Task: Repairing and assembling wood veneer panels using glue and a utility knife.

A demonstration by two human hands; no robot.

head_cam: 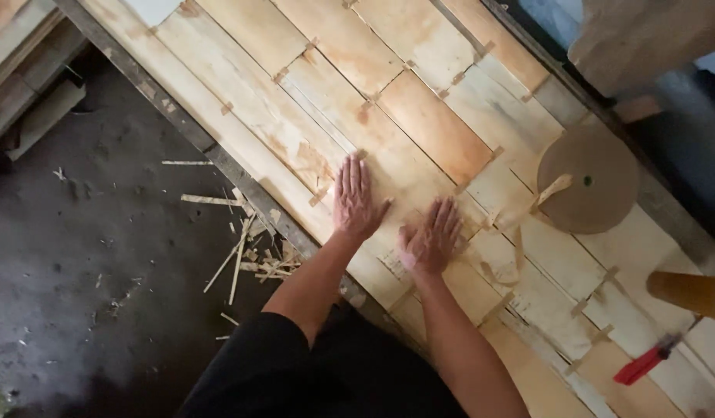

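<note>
Your left hand (355, 200) and right hand (430, 238) lie flat, fingers spread, gripping nothing, pressed side by side on the taped veneer sheets (388, 116), near the brown tape roll (587, 180).

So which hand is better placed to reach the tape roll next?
The right hand, probably. It lies flat on the veneer sheets on the side nearer the brown tape roll, whose loose strip end points toward it. The left hand presses farther away.
</note>
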